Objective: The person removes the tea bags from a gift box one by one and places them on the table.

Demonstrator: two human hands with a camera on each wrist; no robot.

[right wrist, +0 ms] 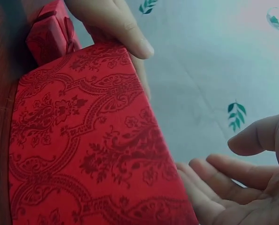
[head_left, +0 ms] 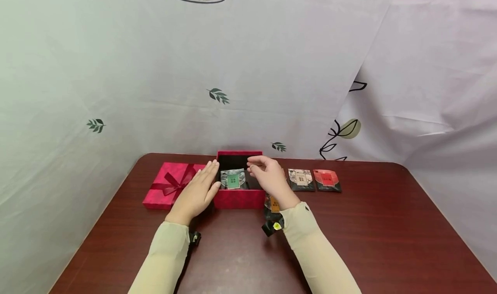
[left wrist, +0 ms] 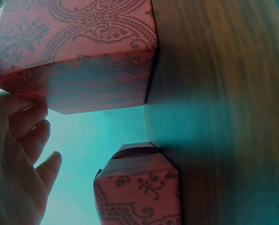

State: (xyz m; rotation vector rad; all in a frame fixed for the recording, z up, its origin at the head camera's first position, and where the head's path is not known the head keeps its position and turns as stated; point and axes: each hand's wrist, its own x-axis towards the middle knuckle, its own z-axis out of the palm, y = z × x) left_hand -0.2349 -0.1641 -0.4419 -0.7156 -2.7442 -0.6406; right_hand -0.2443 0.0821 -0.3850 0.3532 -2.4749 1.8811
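Observation:
A red patterned gift box point(head_left: 238, 200) with a dark inside stands uncovered near the table's back edge. Inside it lies a sachet with a green label point(head_left: 233, 179). My left hand point(head_left: 196, 195) lies along the box's left rim, fingers straight; in the left wrist view its fingertips are right at the box's upper edge. Over the right rim is my right hand point(head_left: 272, 177), its fingers loosely bent and nothing between them, as the right wrist view also shows. Under the right wrist, a sachet with an orange label point(head_left: 268, 205) is partly hidden beside the box.
The red lid point(head_left: 163, 195) with a ribbon bow lies left of the box. To the right are a pale sachet point(head_left: 300, 179) and a red sachet point(head_left: 327, 180), side by side on the dark wooden table point(head_left: 388, 225). A white printed cloth point(head_left: 155, 70) hangs behind.

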